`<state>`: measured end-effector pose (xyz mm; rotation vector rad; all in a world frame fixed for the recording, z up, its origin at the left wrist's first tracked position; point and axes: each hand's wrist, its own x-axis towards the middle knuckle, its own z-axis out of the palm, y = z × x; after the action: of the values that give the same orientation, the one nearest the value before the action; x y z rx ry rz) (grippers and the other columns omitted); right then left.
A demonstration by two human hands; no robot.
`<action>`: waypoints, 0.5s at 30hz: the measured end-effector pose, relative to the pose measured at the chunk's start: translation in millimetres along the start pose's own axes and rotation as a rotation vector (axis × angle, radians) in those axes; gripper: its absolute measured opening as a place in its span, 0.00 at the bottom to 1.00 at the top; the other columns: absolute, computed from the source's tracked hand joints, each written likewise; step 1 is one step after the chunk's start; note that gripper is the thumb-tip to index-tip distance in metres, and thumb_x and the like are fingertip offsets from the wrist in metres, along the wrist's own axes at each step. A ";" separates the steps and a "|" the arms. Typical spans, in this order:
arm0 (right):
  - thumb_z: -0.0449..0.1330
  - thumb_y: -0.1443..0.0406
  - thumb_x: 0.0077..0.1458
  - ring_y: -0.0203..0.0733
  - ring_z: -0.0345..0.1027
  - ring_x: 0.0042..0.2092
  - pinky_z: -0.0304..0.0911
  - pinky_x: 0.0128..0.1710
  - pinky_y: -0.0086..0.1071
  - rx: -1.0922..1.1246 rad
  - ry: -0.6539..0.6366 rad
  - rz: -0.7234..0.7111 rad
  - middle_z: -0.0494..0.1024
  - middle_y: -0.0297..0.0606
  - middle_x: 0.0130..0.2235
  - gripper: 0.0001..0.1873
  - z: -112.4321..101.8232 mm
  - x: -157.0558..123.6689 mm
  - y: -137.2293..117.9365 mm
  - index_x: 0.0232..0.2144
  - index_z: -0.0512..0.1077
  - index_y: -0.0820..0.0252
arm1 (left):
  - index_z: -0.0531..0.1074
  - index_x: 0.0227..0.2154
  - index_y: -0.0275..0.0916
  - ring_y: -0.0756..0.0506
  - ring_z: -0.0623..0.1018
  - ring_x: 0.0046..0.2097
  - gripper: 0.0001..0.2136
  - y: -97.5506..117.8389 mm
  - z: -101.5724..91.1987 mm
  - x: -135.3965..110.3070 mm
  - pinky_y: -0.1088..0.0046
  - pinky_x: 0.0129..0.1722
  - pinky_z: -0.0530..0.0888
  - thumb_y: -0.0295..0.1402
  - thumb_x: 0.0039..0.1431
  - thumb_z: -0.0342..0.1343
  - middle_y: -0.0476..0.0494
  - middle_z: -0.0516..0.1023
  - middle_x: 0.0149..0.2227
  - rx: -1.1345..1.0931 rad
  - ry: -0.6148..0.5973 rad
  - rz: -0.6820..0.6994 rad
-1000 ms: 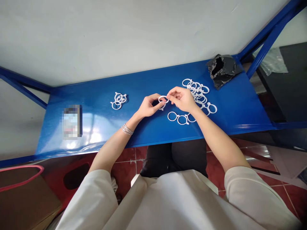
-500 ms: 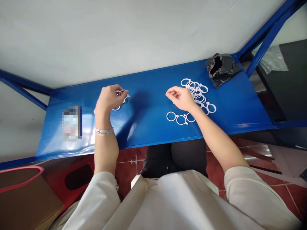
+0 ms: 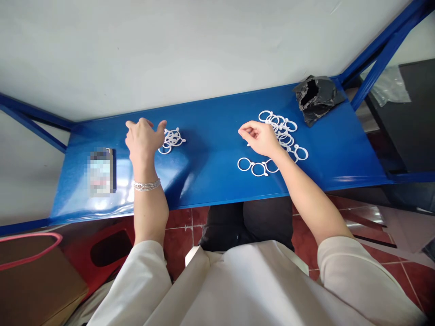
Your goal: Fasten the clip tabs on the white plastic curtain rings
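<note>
My left hand (image 3: 142,141) rests open on the blue table top, fingers spread, its thumb beside a small cluster of interlinked white plastic rings (image 3: 172,141). It holds nothing. My right hand (image 3: 260,138) hangs curled over the table, with its fingertips drawn together and no object visible in them. Just past it lies a larger heap of white rings with small tabs (image 3: 283,136). Below the hand, a short row of similar rings (image 3: 257,167) lies on the table. The wrist of my left hand wears a silver bracelet (image 3: 146,184).
The blue metal bench (image 3: 210,185) stands against a pale wall. A blurred phone (image 3: 101,171) lies at its left end, and a torn black plastic bag (image 3: 317,99) at its back right. Red floor tiles lie below, with a cardboard box (image 3: 34,280) at lower left.
My left hand has moved left off the small ring cluster and opened wider, so the cluster shows fully. My right hand has shifted slightly right.
</note>
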<state>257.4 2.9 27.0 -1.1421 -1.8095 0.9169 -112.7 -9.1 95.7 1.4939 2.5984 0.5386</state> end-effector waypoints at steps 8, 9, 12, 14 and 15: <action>0.67 0.50 0.68 0.49 0.77 0.35 0.75 0.41 0.46 -0.069 0.196 -0.026 0.84 0.42 0.35 0.16 -6.0 4.2 4.7 0.36 0.80 0.54 | 0.80 0.40 0.42 0.43 0.75 0.38 0.20 65.6 50.0 -72.7 0.60 0.40 0.65 0.54 0.76 0.58 0.40 0.79 0.37 -0.385 -0.078 0.824; 0.67 0.52 0.68 0.49 0.78 0.36 0.76 0.43 0.47 -0.105 0.231 -0.022 0.85 0.43 0.36 0.14 -9.4 5.1 5.7 0.36 0.80 0.54 | 0.80 0.39 0.42 0.43 0.76 0.36 0.18 74.5 62.1 -92.1 0.61 0.37 0.65 0.51 0.77 0.58 0.40 0.80 0.37 -0.404 -0.167 0.938; 0.67 0.58 0.67 0.52 0.80 0.41 0.77 0.50 0.49 -0.240 0.288 0.004 0.86 0.45 0.40 0.07 -22.0 7.4 9.6 0.37 0.80 0.54 | 0.77 0.32 0.42 0.44 0.77 0.33 0.18 92.1 94.3 -137.5 0.64 0.33 0.63 0.47 0.77 0.58 0.42 0.81 0.33 -0.390 -0.424 1.192; 0.67 0.62 0.64 0.54 0.81 0.42 0.77 0.51 0.51 -0.307 0.255 0.017 0.87 0.46 0.42 0.03 -29.3 8.1 12.3 0.38 0.80 0.54 | 0.75 0.30 0.41 0.44 0.77 0.32 0.19 95.0 105.8 -146.9 0.65 0.32 0.63 0.47 0.76 0.60 0.43 0.80 0.31 -0.359 -0.485 1.238; 0.67 0.63 0.63 0.54 0.81 0.43 0.77 0.51 0.51 -0.325 0.220 0.019 0.87 0.46 0.42 0.02 -31.7 8.1 13.2 0.37 0.81 0.54 | 0.75 0.30 0.41 0.45 0.77 0.32 0.19 94.3 107.7 -145.2 0.66 0.32 0.64 0.47 0.76 0.60 0.43 0.80 0.31 -0.356 -0.513 1.240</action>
<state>288.1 19.9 30.9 -1.4026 -1.8074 0.4932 66.7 -62.4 14.9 2.4849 0.9268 0.5192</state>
